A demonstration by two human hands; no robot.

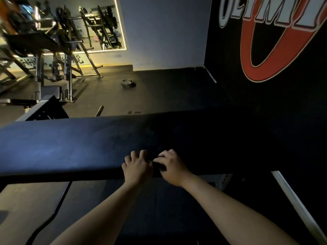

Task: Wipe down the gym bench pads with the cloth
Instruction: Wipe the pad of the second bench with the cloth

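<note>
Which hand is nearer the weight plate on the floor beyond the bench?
Left. The left hand is on the near edge of the bench pad, roughly in line with the weight plate; the right hand is beside it, farther right.

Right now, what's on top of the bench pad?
The left hand and right hand at its near edge, a dark cloth between them. How much cloth lies under them is hidden.
</note>
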